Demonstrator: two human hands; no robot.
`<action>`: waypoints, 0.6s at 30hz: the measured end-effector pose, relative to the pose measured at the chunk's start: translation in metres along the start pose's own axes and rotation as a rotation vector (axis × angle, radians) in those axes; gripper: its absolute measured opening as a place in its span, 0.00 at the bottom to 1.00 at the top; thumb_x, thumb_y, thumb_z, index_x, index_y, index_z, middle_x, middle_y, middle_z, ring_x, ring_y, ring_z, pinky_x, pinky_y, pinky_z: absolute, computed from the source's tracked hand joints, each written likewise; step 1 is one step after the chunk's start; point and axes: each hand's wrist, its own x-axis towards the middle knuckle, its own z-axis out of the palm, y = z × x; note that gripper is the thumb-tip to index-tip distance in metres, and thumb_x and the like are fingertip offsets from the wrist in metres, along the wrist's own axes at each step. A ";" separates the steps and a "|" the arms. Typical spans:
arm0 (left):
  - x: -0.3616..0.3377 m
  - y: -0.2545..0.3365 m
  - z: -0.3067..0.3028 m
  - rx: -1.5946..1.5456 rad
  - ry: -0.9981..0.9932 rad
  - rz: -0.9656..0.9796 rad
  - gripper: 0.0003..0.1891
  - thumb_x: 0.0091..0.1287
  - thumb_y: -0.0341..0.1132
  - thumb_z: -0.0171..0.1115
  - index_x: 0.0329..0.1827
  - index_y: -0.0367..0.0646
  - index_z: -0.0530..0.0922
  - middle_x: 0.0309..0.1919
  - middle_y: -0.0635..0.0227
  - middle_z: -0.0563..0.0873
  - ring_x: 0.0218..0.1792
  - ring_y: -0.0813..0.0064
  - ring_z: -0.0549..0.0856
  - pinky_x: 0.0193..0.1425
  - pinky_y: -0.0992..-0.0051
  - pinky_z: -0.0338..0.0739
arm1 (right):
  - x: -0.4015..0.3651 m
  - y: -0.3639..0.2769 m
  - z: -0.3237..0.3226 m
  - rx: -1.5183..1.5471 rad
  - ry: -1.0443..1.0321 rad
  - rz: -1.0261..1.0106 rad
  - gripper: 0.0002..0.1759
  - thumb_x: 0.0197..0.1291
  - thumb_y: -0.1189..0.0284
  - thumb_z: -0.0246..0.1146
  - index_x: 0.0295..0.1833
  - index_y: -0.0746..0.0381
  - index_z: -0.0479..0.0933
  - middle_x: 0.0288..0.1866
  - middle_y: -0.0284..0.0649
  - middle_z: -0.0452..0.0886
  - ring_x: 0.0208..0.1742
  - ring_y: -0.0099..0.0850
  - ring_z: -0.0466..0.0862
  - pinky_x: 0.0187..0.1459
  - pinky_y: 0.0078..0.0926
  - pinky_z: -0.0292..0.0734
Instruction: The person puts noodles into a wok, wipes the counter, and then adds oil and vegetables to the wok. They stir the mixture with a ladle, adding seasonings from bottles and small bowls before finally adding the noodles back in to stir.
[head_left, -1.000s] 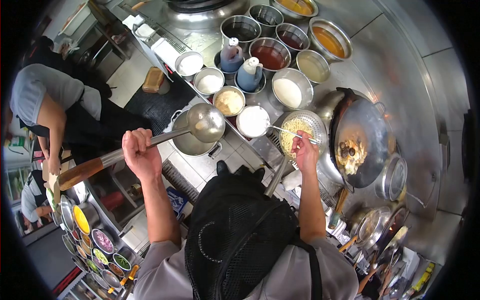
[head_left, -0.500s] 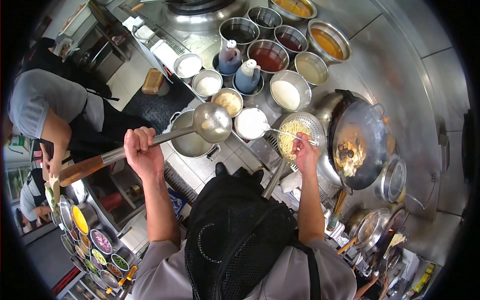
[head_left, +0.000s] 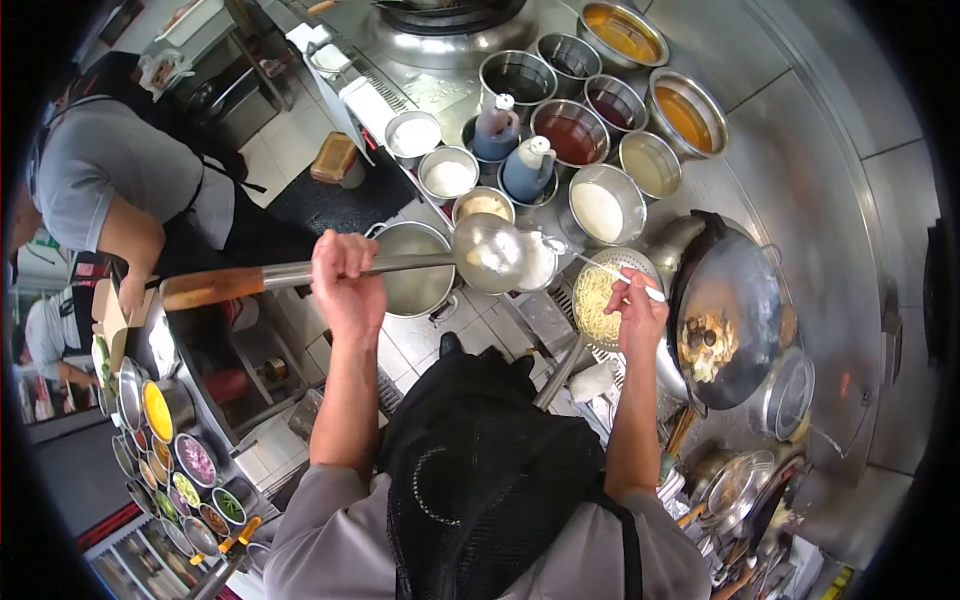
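Note:
In my left hand (head_left: 348, 285) is the metal shaft of a large ladle (head_left: 490, 255), its wooden handle pointing left. The ladle's bowl hangs over the edge of a tub of white powder (head_left: 540, 265) and partly hides it. My right hand (head_left: 638, 310) pinches the thin handle of a small spoon (head_left: 600, 263). The spoon's head is at the white powder, close beside the ladle's bowl. Below the right hand, noodles (head_left: 592, 303) lie in a perforated strainer (head_left: 645, 265). To the right, a wok (head_left: 755, 310) holds browned food with dark pieces (head_left: 706, 345).
Tubs of sauce (head_left: 572, 135), squeeze bottles (head_left: 528, 168) and pots of orange liquid (head_left: 688, 118) crowd the counter ahead. A metal pot (head_left: 412, 270) stands behind the ladle's shaft. At left, a co-worker (head_left: 130, 170) stands near tubs of chopped ingredients (head_left: 195, 460).
The ladle has moved right, bringing its bowl up against the spoon's head over the white powder. My left hand has shifted right with it. The head view has also shifted slightly.

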 end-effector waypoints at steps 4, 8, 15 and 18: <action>0.002 -0.004 -0.003 -0.020 0.068 0.024 0.21 0.74 0.38 0.56 0.22 0.49 0.60 0.17 0.75 0.61 0.25 0.77 0.62 0.39 0.73 0.62 | -0.016 -0.008 0.018 -0.279 -0.026 -0.148 0.18 0.75 0.64 0.58 0.53 0.71 0.78 0.36 0.39 0.80 0.29 0.22 0.78 0.32 0.22 0.76; 0.003 0.017 -0.013 -0.017 0.122 0.059 0.20 0.74 0.39 0.56 0.23 0.49 0.62 0.18 0.75 0.61 0.25 0.78 0.63 0.39 0.73 0.63 | -0.013 0.055 0.045 -0.531 -0.115 -0.134 0.13 0.74 0.69 0.57 0.52 0.66 0.80 0.39 0.41 0.82 0.32 0.28 0.81 0.37 0.27 0.77; -0.004 0.043 -0.007 0.083 0.095 0.228 0.20 0.77 0.37 0.54 0.23 0.48 0.61 0.18 0.75 0.60 0.25 0.79 0.63 0.39 0.73 0.63 | -0.012 0.074 0.068 -0.868 -0.157 -0.261 0.18 0.68 0.67 0.63 0.57 0.68 0.78 0.44 0.52 0.84 0.42 0.43 0.86 0.46 0.34 0.80; -0.005 0.039 0.008 0.110 0.066 0.292 0.20 0.78 0.36 0.52 0.23 0.47 0.61 0.18 0.75 0.59 0.25 0.78 0.62 0.38 0.73 0.63 | -0.049 0.010 0.045 -1.034 -0.111 -0.172 0.21 0.68 0.65 0.64 0.60 0.68 0.77 0.44 0.49 0.85 0.40 0.38 0.86 0.44 0.34 0.81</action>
